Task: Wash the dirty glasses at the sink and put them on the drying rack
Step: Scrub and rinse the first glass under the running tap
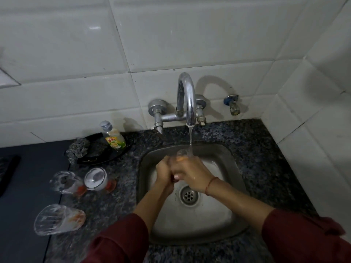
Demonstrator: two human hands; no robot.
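Clear drinking glass point(182, 154) directly below chrome tap point(187, 103) spout, long axis tilted toward tap; left hand point(164, 172), right hand point(190, 170) fingers curled round it.

The glass point(182, 154) I'm washing is clear, with an orange smear on its wall. It is over the far part of the steel sink point(230, 168), under the running water point(190, 138), gripped between my left hand point(164, 174) and right hand point(192, 170), fingers curled round it. Three more dirty glasses are on the table point(114, 203), left of the sink. The far-left glass point(65, 181) has red dregs at its base. The milky glass point(96, 179) is just right of it. The near glass point(57, 219), streaked orange, lies apart from that pair.
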